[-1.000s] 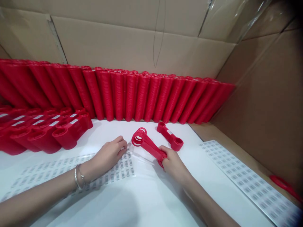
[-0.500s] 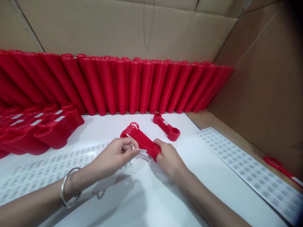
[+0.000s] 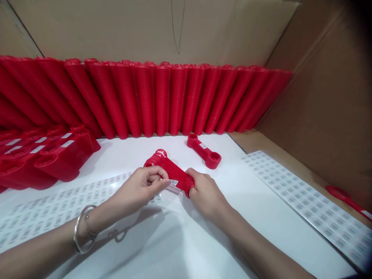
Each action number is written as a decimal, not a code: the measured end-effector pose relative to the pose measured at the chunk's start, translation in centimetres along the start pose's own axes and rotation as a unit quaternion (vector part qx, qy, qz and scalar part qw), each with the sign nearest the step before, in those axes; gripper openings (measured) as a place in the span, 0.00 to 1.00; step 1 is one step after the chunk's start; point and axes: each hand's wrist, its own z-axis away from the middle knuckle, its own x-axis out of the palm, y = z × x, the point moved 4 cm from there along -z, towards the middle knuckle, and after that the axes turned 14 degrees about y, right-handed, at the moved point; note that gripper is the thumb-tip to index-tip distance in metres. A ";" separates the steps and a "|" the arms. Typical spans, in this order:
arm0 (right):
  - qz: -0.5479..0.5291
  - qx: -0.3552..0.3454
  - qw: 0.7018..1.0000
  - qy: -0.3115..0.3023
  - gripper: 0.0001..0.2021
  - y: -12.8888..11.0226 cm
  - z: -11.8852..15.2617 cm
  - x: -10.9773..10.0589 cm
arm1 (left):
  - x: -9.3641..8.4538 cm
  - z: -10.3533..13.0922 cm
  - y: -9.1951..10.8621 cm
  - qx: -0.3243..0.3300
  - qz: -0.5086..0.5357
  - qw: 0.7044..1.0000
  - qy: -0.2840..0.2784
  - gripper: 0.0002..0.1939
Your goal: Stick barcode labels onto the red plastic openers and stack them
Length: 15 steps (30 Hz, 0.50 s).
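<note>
My right hand [image 3: 205,190] is wrapped round the near right end of a small stack of red plastic parts [image 3: 174,172], tilted above the white surface. At the middle of the stack, my left hand [image 3: 152,181] pinches a small white label [image 3: 173,182] between thumb and forefinger, against the side of the parts. Beyond them lies a single red part [image 3: 204,150] with a round ring at each end and a white label on its bar. A sheet of printed labels [image 3: 72,205] lies partly under my left forearm.
Tall stacks of red parts [image 3: 161,100] lean along the cardboard wall [image 3: 130,31]. Labelled red stacks [image 3: 64,155] lie at the left. At the right are another label sheet [image 3: 308,201] and a red part [image 3: 345,197] near the box side.
The held stack and both hands have shifted slightly left in view and the stack has turned a little. More of the label shows at my left fingertips. The camera view has moved slightly.
</note>
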 end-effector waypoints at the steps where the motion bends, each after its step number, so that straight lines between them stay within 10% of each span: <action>1: -0.002 0.002 1.000 0.000 0.10 0.0 0.0 0.0 | 0.0 0.0 -0.1 0.002 -0.005 1.000 0.002 0.14; 10: -0.017 -0.005 1.000 -0.003 0.10 0.0 0.1 0.2 | 0.1 0.2 0.1 0.094 -0.100 0.988 0.069 0.13; 15: -0.041 -0.013 0.999 -0.005 0.10 0.0 0.3 0.5 | 0.0 1.0 -0.2 0.247 -0.278 0.912 0.174 0.12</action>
